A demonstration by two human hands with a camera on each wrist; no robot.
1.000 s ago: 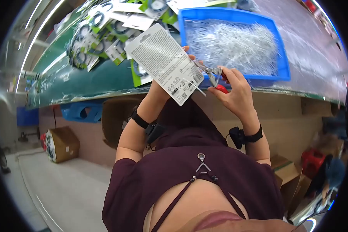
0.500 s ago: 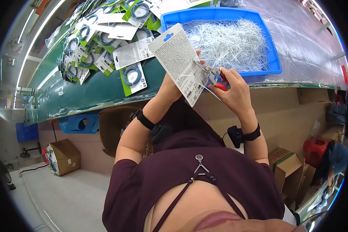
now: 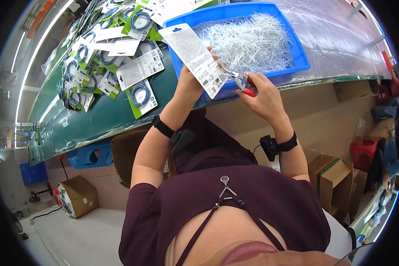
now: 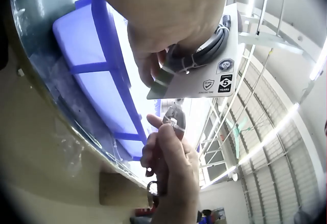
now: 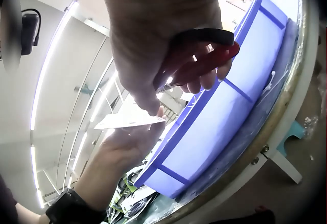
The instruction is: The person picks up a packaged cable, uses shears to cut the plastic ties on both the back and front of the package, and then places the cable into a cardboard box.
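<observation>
Left hand [image 3: 188, 84] grips a cable card [image 3: 193, 57] whose badge [image 4: 225, 83] reads "5 YEARS"; right hand [image 3: 264, 95] clasps red-handled cutters [image 3: 241, 82] at its edge, by the blue tray [image 3: 279, 73].

- Card [image 3: 195, 60]: print too small to read.
- Cutter [image 5: 204, 63]: red handles largely hidden under fingers of right hand [image 5: 153, 30].
- Packet pile [image 3: 97, 57], 11 o'clock: cut off by picture's edge.

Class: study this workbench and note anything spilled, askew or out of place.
White plastic ties fill the blue tray, yet some lie spilled on the bench right of it. The packaged cable cards at left sprawl in a disorderly heap.
</observation>
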